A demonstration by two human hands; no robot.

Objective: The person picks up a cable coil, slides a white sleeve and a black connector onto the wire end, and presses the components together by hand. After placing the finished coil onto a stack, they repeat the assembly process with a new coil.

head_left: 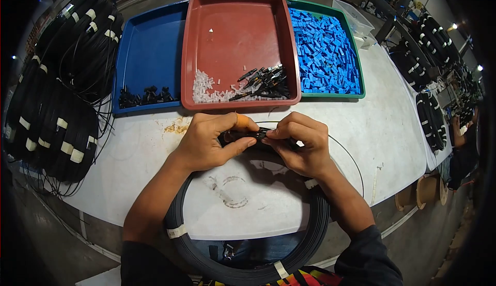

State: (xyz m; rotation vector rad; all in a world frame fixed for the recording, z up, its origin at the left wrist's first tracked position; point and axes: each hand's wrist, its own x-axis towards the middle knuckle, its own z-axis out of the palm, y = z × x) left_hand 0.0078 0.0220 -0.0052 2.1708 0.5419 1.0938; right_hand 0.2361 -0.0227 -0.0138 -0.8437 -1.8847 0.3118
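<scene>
A coil of black cable (320, 219), bound with pale tape, hangs partly over the table's front edge toward my body. Above its far side my left hand (209, 139) pinches a small black connector (262, 133), with an orange wrap on one finger. Fingertips of my right hand (302, 144) close on the same small piece from the other side. Its details are mostly hidden by the fingers. A thin loose cable end (355, 163) curves out from the coil to the right of my right hand.
Beyond my hands stand a blue tray (155, 43) with black pieces, a red tray (240, 28) with clear and black parts, and a green tray (361, 74) full of blue clips. Cable coils (46, 131) are stacked at left; more coils (431, 121) sit at right.
</scene>
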